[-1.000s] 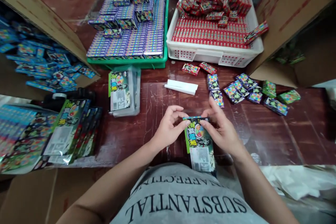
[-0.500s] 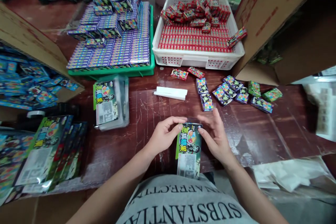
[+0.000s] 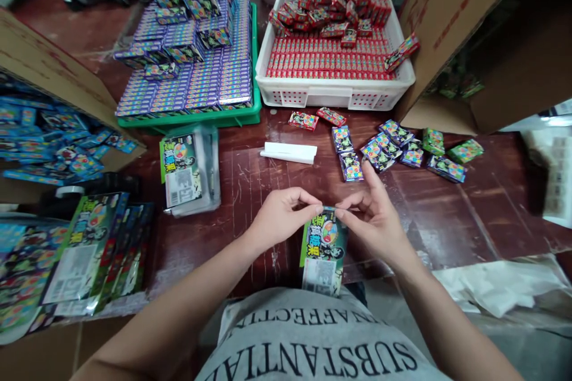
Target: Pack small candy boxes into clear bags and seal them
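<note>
We've one packet (image 3: pixel 325 244), top edge pinched by our left hand (image 3: pixel 286 214) and right hand (image 3: pixel 376 219), stretching from between them toward us; beyond it, two red boxes (image 3: pixel 304 121) on the table (image 3: pixel 243 187).

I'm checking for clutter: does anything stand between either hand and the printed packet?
Nothing visible: the left hand and right hand both touch the far edge of the printed packet. The nearest purple box lies beyond it.

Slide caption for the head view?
Left hand and right hand pinch the top of a candy packet; beyond sits a white basket of red boxes.
</note>
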Action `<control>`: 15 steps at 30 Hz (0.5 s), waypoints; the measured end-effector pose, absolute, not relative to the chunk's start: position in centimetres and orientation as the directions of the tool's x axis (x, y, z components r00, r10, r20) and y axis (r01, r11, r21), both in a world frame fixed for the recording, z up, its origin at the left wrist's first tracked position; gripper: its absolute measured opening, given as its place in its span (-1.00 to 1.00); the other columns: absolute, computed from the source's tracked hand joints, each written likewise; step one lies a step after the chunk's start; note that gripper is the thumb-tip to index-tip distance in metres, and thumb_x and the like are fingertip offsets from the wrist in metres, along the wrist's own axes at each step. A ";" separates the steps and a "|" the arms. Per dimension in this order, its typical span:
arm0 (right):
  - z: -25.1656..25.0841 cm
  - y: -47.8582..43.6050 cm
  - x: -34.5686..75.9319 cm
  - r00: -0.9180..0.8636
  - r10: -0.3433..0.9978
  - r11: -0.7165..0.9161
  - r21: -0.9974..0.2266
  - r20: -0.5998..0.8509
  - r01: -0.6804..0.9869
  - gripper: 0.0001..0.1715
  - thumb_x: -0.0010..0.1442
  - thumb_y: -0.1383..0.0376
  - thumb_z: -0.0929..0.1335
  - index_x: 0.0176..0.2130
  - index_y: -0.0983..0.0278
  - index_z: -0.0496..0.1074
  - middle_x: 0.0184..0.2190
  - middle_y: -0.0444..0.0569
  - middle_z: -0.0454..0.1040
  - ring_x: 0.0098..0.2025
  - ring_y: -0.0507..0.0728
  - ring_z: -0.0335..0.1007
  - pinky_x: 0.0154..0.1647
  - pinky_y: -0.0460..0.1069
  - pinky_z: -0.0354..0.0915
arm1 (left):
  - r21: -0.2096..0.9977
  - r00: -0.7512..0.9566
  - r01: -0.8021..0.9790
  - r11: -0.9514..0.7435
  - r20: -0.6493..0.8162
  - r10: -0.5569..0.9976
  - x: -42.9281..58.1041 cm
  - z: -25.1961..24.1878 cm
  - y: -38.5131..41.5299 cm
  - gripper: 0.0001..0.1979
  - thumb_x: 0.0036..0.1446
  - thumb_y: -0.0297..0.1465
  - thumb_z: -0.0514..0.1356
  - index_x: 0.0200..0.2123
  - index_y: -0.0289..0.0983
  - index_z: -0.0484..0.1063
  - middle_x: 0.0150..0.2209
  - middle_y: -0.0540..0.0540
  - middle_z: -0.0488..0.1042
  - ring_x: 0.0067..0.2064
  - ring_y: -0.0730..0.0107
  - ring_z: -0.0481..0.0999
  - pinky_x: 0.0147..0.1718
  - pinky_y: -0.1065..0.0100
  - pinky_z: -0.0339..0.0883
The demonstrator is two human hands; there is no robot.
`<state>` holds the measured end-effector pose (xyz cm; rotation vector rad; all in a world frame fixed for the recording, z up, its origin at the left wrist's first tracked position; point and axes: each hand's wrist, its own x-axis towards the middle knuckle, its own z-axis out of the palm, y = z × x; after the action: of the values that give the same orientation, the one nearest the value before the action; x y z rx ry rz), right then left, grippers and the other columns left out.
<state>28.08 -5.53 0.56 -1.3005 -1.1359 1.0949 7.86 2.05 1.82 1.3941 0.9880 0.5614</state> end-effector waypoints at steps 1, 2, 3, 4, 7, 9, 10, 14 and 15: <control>0.9 -5.2 28.2 0.130 0.991 -0.031 -0.999 -0.030 0.009 0.19 0.17 0.24 0.50 0.47 -0.01 -0.23 -0.34 -0.17 0.51 -0.29 0.11 0.50 -0.13 0.11 0.52 | 0.964 0.515 0.217 0.152 -0.246 0.821 7.9 2.1 2.3 -0.86 0.11 -0.31 0.37 -0.32 -0.28 0.60 -0.28 -0.11 0.67 -0.27 0.33 0.64 -0.21 0.27 0.51; 1.2 -5.0 28.3 0.126 0.990 -0.058 -0.998 -0.061 -0.024 0.23 0.15 0.22 0.51 0.48 0.02 -0.25 -0.37 -0.19 0.51 -0.31 0.11 0.50 -0.16 0.10 0.53 | 0.963 0.520 0.213 0.162 -0.252 0.816 7.9 2.4 2.6 -0.86 0.11 -0.31 0.37 -0.33 -0.27 0.60 -0.31 -0.11 0.67 -0.29 0.34 0.64 -0.23 0.28 0.51; 1.5 -4.8 28.5 0.119 0.989 -0.086 -0.995 -0.092 -0.054 0.25 0.14 0.21 0.52 0.48 0.04 -0.27 -0.39 -0.20 0.51 -0.32 0.11 0.51 -0.17 0.10 0.54 | 0.963 0.526 0.210 0.170 -0.258 0.810 7.9 2.6 2.8 -0.86 0.11 -0.31 0.37 -0.35 -0.27 0.60 -0.32 -0.10 0.67 -0.31 0.34 0.64 -0.23 0.26 0.52; 1.7 -4.7 28.6 0.106 0.987 -0.116 -0.991 -0.123 -0.074 0.26 0.14 0.20 0.52 0.48 0.06 -0.27 -0.39 -0.21 0.52 -0.32 0.12 0.53 -0.17 0.11 0.54 | 0.962 0.538 0.208 0.174 -0.261 0.802 7.8 2.8 2.9 -0.86 0.11 -0.30 0.37 -0.35 -0.26 0.61 -0.33 -0.10 0.67 -0.30 0.33 0.64 -0.22 0.24 0.53; 2.1 -5.4 29.2 0.071 0.979 -0.186 -0.980 -0.190 -0.070 0.20 0.19 0.17 0.49 0.48 0.06 -0.27 -0.37 -0.19 0.56 -0.28 0.13 0.56 -0.07 0.16 0.54 | 0.964 0.600 0.193 0.184 -0.264 0.755 7.2 3.0 2.6 -0.84 0.09 -0.28 0.40 -0.30 -0.23 0.63 -0.24 -0.12 0.68 -0.21 0.26 0.66 -0.12 0.15 0.55; 2.2 -6.2 29.7 0.046 0.979 -0.197 -0.980 -0.199 -0.043 0.08 0.26 0.16 0.44 0.48 0.06 -0.23 -0.31 -0.14 0.60 -0.17 0.13 0.58 0.06 0.19 0.49 | 0.969 0.628 0.152 0.196 -0.248 0.737 6.8 2.8 2.0 -0.79 0.06 -0.30 0.42 -0.23 -0.23 0.63 -0.14 -0.13 0.67 -0.14 0.24 0.66 -0.06 0.13 0.55; 2.4 -6.7 30.0 0.029 0.981 -0.189 -0.982 -0.190 -0.025 0.00 0.31 0.16 0.41 0.47 0.05 -0.19 -0.26 -0.11 0.62 -0.11 0.14 0.58 0.11 0.21 0.45 | 0.973 0.632 0.127 0.195 -0.231 0.740 6.7 2.6 1.7 -0.78 0.05 -0.32 0.42 -0.20 -0.23 0.62 -0.11 -0.13 0.66 -0.12 0.25 0.66 -0.04 0.13 0.55; 3.8 -7.2 31.2 -0.015 0.999 -0.031 -0.984 -0.034 0.176 -0.50 0.34 0.17 0.37 0.24 0.00 0.33 0.06 -0.01 0.53 0.15 0.18 0.44 0.25 0.25 0.30 | 0.988 0.604 0.096 0.121 -0.154 0.782 6.8 2.1 1.1 -0.87 0.11 -0.37 0.39 -0.25 -0.25 0.61 -0.11 -0.14 0.65 -0.09 0.27 0.65 0.01 0.14 0.52; 4.3 -7.1 31.4 -0.034 0.999 0.023 -0.966 0.015 0.258 -0.64 0.33 0.16 0.39 0.11 0.03 0.44 0.12 -0.01 0.47 0.21 0.21 0.37 0.29 0.26 0.25 | 0.989 0.601 0.096 0.112 -0.147 0.786 6.9 2.1 1.1 -0.89 0.11 -0.37 0.38 -0.27 -0.25 0.61 -0.12 -0.14 0.66 -0.09 0.27 0.65 0.00 0.14 0.52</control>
<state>31.40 -7.08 4.28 -1.3691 -1.4323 1.0829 6.90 1.06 2.08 1.3880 0.8177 0.5993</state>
